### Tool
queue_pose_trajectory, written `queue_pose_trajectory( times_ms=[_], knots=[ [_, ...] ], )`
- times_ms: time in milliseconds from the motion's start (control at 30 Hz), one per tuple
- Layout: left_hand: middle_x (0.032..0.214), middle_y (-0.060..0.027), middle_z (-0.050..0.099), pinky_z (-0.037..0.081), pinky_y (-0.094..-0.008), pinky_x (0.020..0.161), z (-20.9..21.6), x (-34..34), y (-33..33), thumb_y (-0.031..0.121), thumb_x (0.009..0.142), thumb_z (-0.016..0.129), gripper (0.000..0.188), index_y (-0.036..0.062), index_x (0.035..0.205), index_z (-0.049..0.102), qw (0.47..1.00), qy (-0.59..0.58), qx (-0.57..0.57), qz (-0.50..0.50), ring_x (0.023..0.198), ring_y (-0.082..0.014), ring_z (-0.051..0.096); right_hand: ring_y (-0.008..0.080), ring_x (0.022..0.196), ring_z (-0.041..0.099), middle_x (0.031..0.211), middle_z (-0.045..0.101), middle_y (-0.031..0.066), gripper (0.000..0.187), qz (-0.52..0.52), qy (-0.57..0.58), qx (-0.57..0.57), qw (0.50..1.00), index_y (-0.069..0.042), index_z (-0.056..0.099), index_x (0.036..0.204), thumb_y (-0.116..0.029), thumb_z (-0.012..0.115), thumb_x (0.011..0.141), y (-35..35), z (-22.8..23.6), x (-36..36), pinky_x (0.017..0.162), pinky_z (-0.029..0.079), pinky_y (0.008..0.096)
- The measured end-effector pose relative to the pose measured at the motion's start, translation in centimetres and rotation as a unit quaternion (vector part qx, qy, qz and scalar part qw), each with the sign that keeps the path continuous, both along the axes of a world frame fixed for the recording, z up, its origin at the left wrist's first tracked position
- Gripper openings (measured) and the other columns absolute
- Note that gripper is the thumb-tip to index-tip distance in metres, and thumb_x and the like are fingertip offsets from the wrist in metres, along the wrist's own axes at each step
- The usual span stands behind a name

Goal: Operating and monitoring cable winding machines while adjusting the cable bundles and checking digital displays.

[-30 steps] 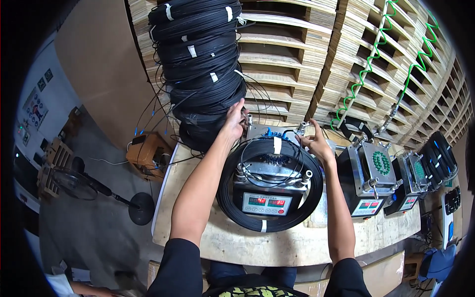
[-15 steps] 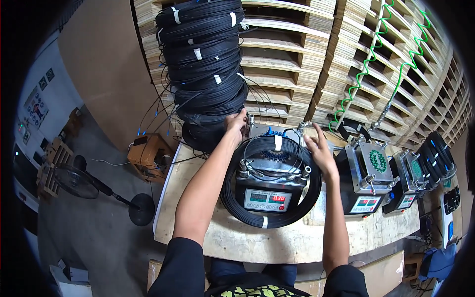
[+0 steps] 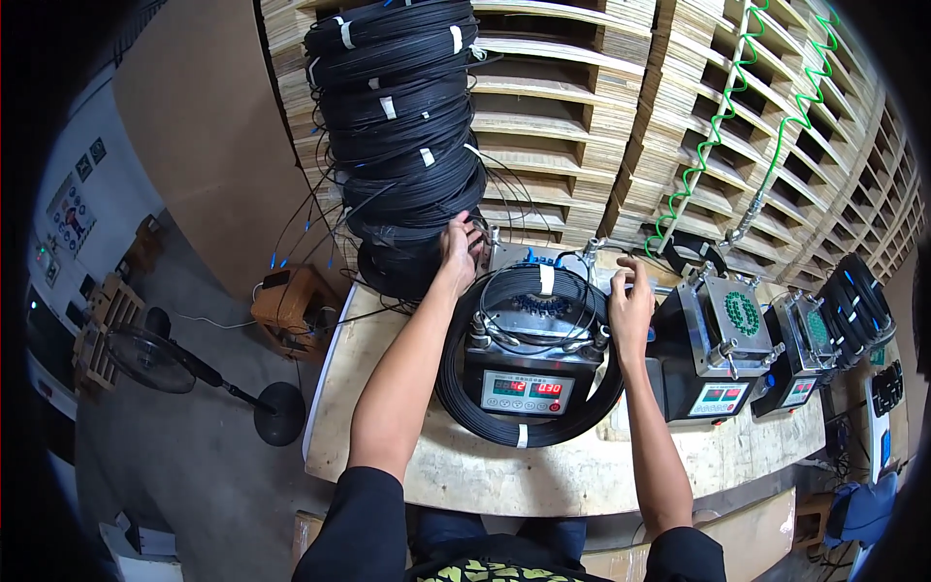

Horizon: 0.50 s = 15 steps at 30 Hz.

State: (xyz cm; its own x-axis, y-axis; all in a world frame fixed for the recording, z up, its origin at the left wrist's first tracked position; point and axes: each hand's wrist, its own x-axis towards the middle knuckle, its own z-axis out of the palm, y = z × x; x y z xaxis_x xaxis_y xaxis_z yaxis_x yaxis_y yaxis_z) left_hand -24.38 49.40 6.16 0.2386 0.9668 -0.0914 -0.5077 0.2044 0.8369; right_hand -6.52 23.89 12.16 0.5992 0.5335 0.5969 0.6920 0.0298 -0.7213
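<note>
L hand (image 3: 460, 254) open, empty, nr cable stack (image 3: 402, 199) | R hand (image 3: 630, 303) half-curled, empty, nr blk coil (image 3: 483, 424) | coil rnd mach. (image 3: 527, 392) front

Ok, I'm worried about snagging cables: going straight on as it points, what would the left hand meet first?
The left hand would probably meet the stack of black cable coils first, though depth is unclear.

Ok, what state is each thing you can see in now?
Left hand: open, fingers apart
Right hand: fingers partly curled, grip unclear
Front cable coil: wound, surrounding the lit panel in view
Left machine's display: lit, red digits
Middle machine's display: lit
Right machine's display: lit
Cable coil stack: piled high, ends loose
Pedestal fan: standing, spin can't be told
</note>
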Motion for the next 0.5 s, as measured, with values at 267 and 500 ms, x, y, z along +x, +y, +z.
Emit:
queue_pose_trajectory(
  times_ms=[267,500],
  knots=[
    [0.096,-0.0054,0.065,0.040,-0.0218,0.053,-0.1,-0.4,0.3,0.034,0.101,0.062,0.028,0.0074,0.108,0.058,0.980,0.164,0.065,-0.088,0.067,-0.0073,0.056,0.0327,0.070,0.064,0.085,0.067,0.0244,0.019,0.001,0.046,-0.005,0.999,0.005,0.061,0.106,-0.006,0.053,0.093,-0.3,1.0,-0.9,0.068,0.049,0.0416],
    [0.087,0.0025,0.066,0.044,-0.0220,0.057,0.2,-0.6,-0.9,0.031,0.104,0.057,0.025,0.0081,0.107,0.066,0.991,0.089,0.039,-0.089,0.066,-0.0065,0.057,0.0306,0.065,0.063,0.078,0.065,0.0239,0.017,-0.010,0.045,-0.020,0.999,0.004,0.061,0.103,-0.005,0.052,0.092,-0.9,1.1,-0.9,0.063,0.047,0.0414]
  ],
)
